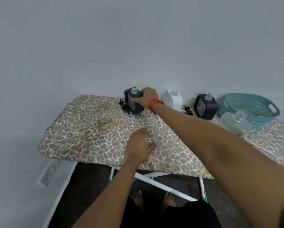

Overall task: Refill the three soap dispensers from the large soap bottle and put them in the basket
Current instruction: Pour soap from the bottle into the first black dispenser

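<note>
This looks like a room in a home, perhaps a laundry corner. A leopard-print ironing board on white folding legs stands against a plain grey wall. A wall socket sits low down, and bare feet stand on the dark floor.

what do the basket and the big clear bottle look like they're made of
Basket: most likely teal plastic with a matte finish, judging by its moulded perforated walls and cut-out handles. Large soap bottle: transparent and glossy with a threaded neck, probably clear plastic, though glass cannot be ruled out.
</note>
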The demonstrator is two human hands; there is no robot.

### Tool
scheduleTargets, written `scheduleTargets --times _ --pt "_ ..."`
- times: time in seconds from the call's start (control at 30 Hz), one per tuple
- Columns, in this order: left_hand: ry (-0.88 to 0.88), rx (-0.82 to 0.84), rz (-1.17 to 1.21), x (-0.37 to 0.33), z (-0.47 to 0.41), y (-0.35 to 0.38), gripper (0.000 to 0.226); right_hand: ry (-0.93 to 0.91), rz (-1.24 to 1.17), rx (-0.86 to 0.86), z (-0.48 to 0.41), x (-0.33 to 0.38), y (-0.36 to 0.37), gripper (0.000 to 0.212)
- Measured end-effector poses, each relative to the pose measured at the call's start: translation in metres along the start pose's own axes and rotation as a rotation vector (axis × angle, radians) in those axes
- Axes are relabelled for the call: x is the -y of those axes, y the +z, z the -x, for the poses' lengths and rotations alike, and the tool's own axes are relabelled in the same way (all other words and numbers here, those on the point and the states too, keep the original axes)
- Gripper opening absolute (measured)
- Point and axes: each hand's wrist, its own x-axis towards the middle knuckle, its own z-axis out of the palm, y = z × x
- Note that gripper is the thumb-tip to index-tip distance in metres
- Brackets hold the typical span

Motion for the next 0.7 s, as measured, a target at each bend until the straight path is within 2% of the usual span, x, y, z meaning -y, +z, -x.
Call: scheduleTargets --times 0.1,0.23,0.37,0.7 --pt "-0.008 0.000 0.006 0.000 0.000 -0.001 0.059 -0.030 -0.064 -0.047 0.021 -0.006 -0.024 0.024" --pt "-0.030 0.018 0.012 -0.006 0.001 -0.005 0.061 -0.087 -0.088 -0.093 0.063 -0.023 -0.063 0.028" --pt "-0.043 0.034 0.009 -0.011 0.004 -0.010 0.062 -0.051 -0.058 -0.086 0.108 -0.054 -0.086 0.035" --pt "-0.076 0.018 0.038 -0.018 0.010 -0.016 0.072 0.008 -0.224 -0.056 0.157 -0.094 -0.061 0.052"
